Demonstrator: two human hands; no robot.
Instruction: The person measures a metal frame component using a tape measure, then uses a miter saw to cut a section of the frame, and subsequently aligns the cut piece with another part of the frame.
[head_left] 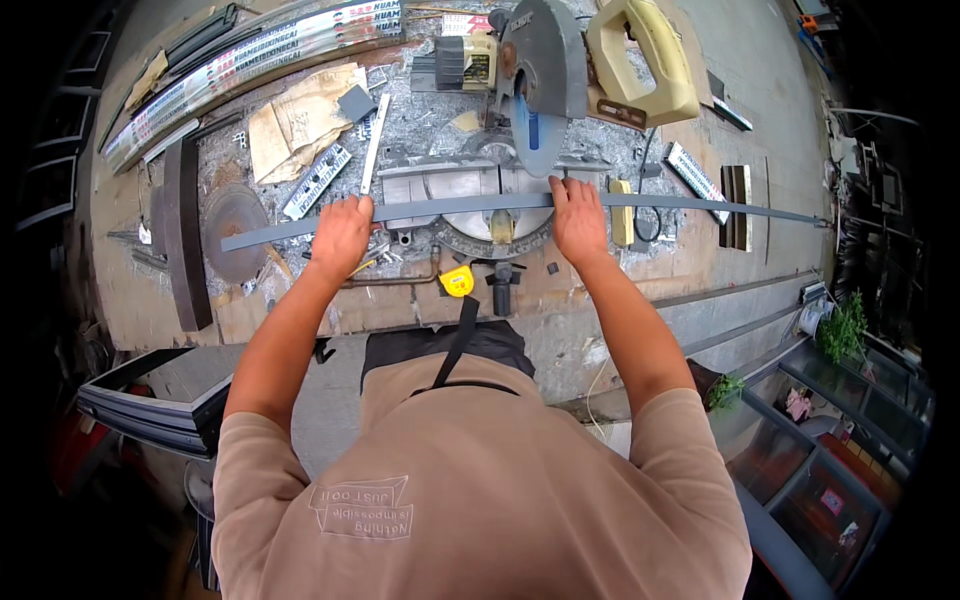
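Note:
A long, thin grey metal profile (465, 204) runs from left to right across the base (420, 182) of a mitre saw. My left hand (343, 236) is closed round it left of the saw base. My right hand (579, 220) grips the same profile just right of the saw's middle, its fingertips close to the blade. The saw blade (540, 140) hangs above and behind the profile, partly covered by its dark guard (545, 45). The profile's left end lies over a round rusty disc (236, 228); its far end reaches past the bench on the right.
A yellow tape measure (457, 281) lies at the bench's near edge. The saw's cream handle (650, 65) stands at back right. Bundled wrapped profiles (250, 65), brown paper (300, 120), a dark metal bar (187, 235) and offcuts (697, 182) lie about.

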